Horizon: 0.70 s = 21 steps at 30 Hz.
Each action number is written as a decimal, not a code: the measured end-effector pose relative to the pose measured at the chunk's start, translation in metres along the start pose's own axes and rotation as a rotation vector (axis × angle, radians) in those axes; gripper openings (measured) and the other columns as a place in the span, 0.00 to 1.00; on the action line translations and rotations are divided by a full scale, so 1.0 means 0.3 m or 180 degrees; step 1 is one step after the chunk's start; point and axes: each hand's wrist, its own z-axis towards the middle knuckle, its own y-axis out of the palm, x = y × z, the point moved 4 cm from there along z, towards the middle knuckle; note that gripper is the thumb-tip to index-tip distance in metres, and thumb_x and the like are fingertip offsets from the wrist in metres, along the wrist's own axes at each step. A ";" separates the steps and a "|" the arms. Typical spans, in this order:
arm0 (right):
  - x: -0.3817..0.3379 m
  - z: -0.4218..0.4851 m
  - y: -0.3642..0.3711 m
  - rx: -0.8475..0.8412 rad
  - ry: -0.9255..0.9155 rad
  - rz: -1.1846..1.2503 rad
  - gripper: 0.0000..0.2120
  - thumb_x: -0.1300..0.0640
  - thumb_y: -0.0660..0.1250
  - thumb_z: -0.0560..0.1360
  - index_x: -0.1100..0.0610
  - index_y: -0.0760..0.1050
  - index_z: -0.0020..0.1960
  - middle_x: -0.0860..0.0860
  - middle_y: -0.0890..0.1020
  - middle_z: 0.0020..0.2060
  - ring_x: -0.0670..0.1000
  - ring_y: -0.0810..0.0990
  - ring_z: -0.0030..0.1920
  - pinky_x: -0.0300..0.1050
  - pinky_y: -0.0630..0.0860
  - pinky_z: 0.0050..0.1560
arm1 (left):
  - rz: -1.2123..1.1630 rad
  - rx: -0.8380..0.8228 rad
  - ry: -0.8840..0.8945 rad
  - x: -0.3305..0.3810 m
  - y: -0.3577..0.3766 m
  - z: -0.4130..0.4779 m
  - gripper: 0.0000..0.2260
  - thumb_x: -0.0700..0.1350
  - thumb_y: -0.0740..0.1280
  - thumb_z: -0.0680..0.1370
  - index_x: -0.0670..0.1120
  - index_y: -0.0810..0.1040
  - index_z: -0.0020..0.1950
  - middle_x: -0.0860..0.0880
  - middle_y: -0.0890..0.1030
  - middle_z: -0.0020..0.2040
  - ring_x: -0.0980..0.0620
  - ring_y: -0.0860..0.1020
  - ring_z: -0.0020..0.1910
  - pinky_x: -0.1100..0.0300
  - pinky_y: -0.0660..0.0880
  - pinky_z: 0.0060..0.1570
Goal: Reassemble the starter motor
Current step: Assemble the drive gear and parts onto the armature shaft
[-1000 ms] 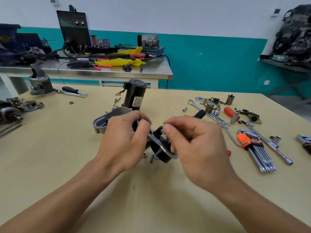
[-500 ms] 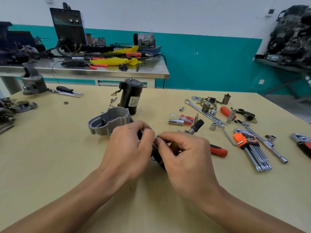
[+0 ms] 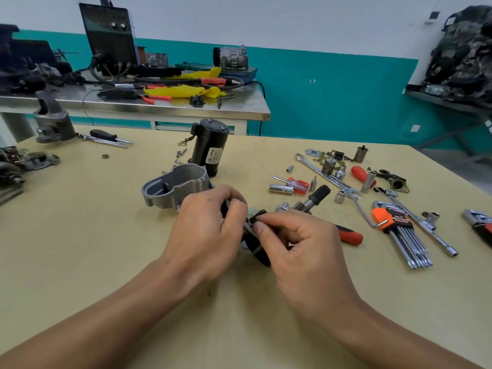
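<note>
Now both hands sit lower than a second ago, and the black part [image 3: 259, 253] shows less between them. I have the left hand [image 3: 207, 227] curled around its far end, the right hand [image 3: 300, 246] pinching its rim with thumb and forefinger. One grey housing [image 3: 175, 187] lies just beyond the left fingers [image 3: 233, 202], one black motor body [image 3: 210, 147] behind it.

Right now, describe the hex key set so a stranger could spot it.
On the pale wooden table, look among the tools to the right of the right hand. The bundle of steel hex keys fans toward the camera from a bright orange plastic holder, unlike the loose chrome sockets around it.
</note>
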 end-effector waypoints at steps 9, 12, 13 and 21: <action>0.008 -0.003 0.004 0.0112 -0.0234 0.0041 0.04 0.61 0.70 0.75 0.56 0.84 0.44 0.47 0.81 0.36 0.51 0.78 0.35 0.49 0.75 0.36 | -0.0037 0.0009 -0.0049 0.004 0.006 -0.010 0.10 0.51 0.57 0.72 0.53 0.77 0.38 0.62 0.76 0.27 0.60 0.72 0.27 0.60 0.64 0.29; 0.008 -0.002 0.010 0.0132 -0.0269 0.0048 0.04 0.62 0.70 0.75 0.57 0.84 0.44 0.48 0.82 0.36 0.51 0.79 0.36 0.51 0.76 0.37 | 0.0066 0.0025 -0.0032 0.003 0.007 -0.010 0.12 0.54 0.55 0.72 0.54 0.77 0.39 0.64 0.76 0.29 0.59 0.73 0.28 0.60 0.65 0.30; 0.009 -0.002 0.011 0.0137 -0.0259 0.0065 0.04 0.62 0.70 0.75 0.57 0.84 0.45 0.48 0.82 0.36 0.51 0.80 0.37 0.52 0.76 0.37 | 0.0097 0.0036 -0.0028 0.002 0.008 -0.010 0.12 0.55 0.55 0.72 0.54 0.76 0.39 0.64 0.76 0.29 0.59 0.72 0.28 0.60 0.65 0.31; 0.010 -0.001 0.018 0.0148 -0.0208 0.0121 0.04 0.61 0.70 0.76 0.58 0.85 0.46 0.48 0.83 0.37 0.51 0.81 0.40 0.53 0.78 0.40 | 0.0615 0.0246 0.0332 0.034 0.003 -0.013 0.16 0.56 0.51 0.74 0.53 0.77 0.42 0.59 0.77 0.36 0.55 0.75 0.39 0.55 0.72 0.37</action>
